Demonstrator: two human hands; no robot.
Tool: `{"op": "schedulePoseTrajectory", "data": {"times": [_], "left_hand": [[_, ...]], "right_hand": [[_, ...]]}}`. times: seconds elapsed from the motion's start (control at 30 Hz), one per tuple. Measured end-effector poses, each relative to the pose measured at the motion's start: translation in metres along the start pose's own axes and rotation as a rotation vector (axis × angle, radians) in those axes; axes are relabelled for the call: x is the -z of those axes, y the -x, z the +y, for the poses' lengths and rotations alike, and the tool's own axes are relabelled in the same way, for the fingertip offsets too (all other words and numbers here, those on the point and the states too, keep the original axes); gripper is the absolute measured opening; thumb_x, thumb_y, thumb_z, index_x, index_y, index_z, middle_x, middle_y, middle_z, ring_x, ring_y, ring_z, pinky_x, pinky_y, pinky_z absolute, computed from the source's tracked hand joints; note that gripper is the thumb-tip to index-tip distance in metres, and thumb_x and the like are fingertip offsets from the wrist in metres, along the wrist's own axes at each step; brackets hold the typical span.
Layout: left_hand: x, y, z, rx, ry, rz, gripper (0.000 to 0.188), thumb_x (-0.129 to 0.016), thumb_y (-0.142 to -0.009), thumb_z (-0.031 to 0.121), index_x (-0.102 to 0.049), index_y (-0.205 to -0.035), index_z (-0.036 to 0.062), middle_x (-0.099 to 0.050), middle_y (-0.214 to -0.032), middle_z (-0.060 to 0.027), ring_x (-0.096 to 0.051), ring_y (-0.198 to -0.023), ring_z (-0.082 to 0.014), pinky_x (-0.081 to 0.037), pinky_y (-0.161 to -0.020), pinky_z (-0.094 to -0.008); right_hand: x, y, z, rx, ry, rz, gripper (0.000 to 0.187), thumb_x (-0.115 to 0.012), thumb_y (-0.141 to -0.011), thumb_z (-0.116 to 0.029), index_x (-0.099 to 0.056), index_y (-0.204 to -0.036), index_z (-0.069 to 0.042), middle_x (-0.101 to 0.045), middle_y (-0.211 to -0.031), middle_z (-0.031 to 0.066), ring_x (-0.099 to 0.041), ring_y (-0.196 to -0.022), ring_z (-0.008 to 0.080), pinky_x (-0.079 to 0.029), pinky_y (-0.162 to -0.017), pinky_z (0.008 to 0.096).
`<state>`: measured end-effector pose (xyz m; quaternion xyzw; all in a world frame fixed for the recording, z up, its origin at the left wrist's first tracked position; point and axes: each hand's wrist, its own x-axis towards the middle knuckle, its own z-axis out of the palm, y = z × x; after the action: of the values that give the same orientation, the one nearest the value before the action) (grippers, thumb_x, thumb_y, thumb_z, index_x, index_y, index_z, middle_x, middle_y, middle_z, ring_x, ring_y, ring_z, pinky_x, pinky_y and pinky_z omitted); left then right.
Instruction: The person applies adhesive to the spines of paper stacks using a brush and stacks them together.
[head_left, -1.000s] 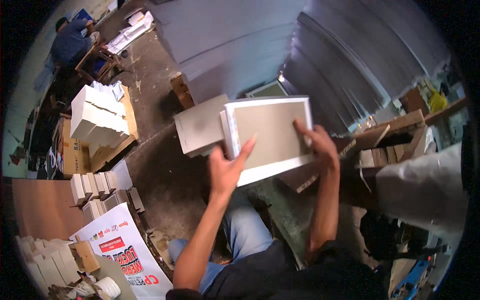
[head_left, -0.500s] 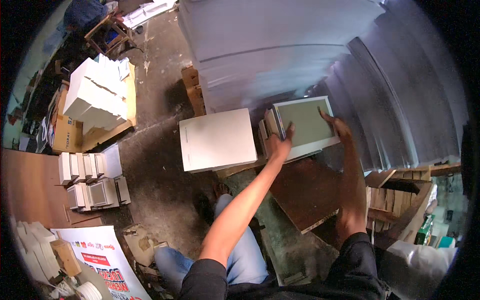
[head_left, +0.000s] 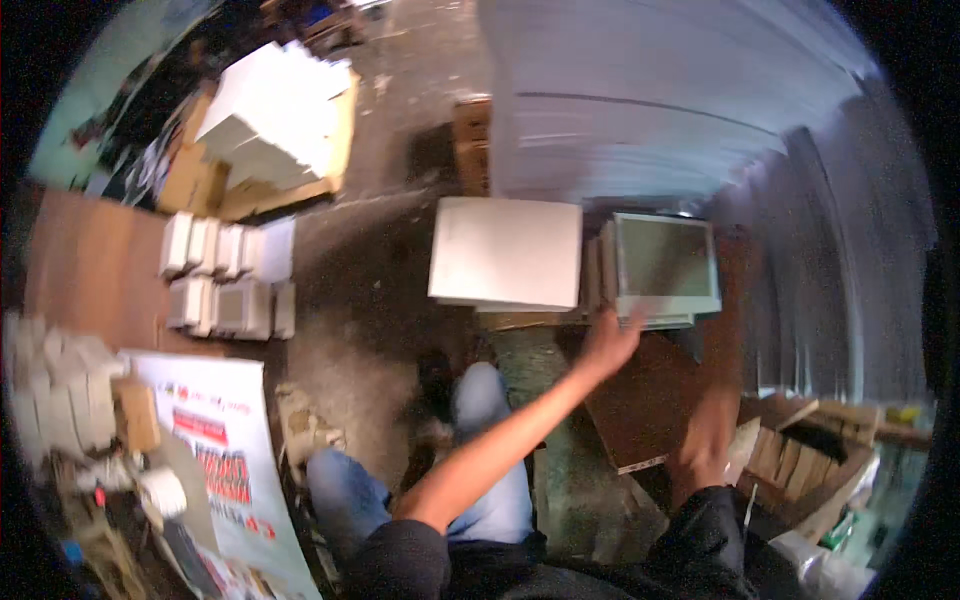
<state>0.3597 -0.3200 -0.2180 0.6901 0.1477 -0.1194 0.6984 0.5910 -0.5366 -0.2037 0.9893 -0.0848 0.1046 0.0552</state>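
A stack of bound paper blocks or books lies on the right of a low support, its top a grey-green panel point(head_left: 665, 258) with a pale border. My left hand point(head_left: 610, 347) is at the stack's near left corner, slightly smeared, its fingers apart; whether they touch the edge is unclear. My right hand point(head_left: 736, 265) is heavily blurred beside the stack's right edge, and its fingers cannot be made out. Just left of the green-topped stack sits a larger pile with a plain white cover point(head_left: 507, 252).
Grey sheeting point(head_left: 640, 70) rises behind the stacks. A brown board point(head_left: 640, 400) lies nearer me, with a wooden crate point(head_left: 800, 460) at right. Smaller book piles point(head_left: 228, 305), a white paper stack point(head_left: 270, 115) and a printed poster point(head_left: 215, 450) are at left.
The view has swung left, so things sit farther right in it. My left hand has drawn back from the stack's left side toward its near corner; my right hand has left the top's right edge.
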Motion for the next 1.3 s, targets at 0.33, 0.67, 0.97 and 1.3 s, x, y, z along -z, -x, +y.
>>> {"op": "schedulePoseTrajectory", "data": {"times": [0.33,0.67,0.97,1.3], "left_hand": [[0.159,0.384,-0.022,0.021,0.024,0.55,0.032,-0.069,-0.092,0.021,-0.061,-0.117,0.0031,-0.067,-0.106,-0.0094,-0.063,-0.102,-0.0169,-0.05,-0.091,-0.0344],[0.229,0.703,0.014,-0.086,-0.824,1.838,0.022,-0.072,-0.082,0.015,-0.068,-0.099,0.0038,-0.071,-0.092,-0.0132,-0.069,-0.084,-0.0322,-0.055,-0.078,-0.037],[0.374,0.844,-0.119,0.724,-1.202,1.785,0.091,-0.062,-0.084,0.058,-0.035,-0.143,-0.0057,-0.039,-0.147,-0.0261,-0.037,-0.137,-0.0405,-0.027,-0.115,-0.0482],[0.281,0.832,-0.095,0.309,-1.616,1.776,0.032,-0.062,-0.084,0.009,-0.065,-0.116,0.0048,-0.069,-0.116,-0.0101,-0.067,-0.105,-0.0206,-0.051,-0.087,-0.0356]], "right_hand": [[0.284,0.349,-0.328,0.953,-1.828,-0.265,0.016,-0.059,-0.084,0.008,-0.069,-0.093,0.001,-0.068,-0.088,0.0053,-0.062,-0.08,0.0129,-0.049,-0.075,0.0259],[0.37,0.641,-0.342,1.993,-1.371,-1.091,0.03,-0.07,-0.078,-0.006,-0.064,-0.107,-0.001,-0.068,-0.092,0.0125,-0.066,-0.082,0.0195,-0.052,-0.073,0.0311],[0.366,0.673,-0.338,2.03,-1.442,-0.674,0.026,-0.065,-0.073,0.002,-0.064,-0.099,0.0,-0.065,-0.094,0.0164,-0.062,-0.091,0.0358,-0.05,-0.082,0.0408],[0.375,0.668,-0.327,1.904,-1.29,-0.668,0.02,-0.067,-0.083,-0.01,-0.065,-0.101,-0.001,-0.066,-0.088,0.0136,-0.063,-0.086,0.0312,-0.05,-0.079,0.0402]]}}
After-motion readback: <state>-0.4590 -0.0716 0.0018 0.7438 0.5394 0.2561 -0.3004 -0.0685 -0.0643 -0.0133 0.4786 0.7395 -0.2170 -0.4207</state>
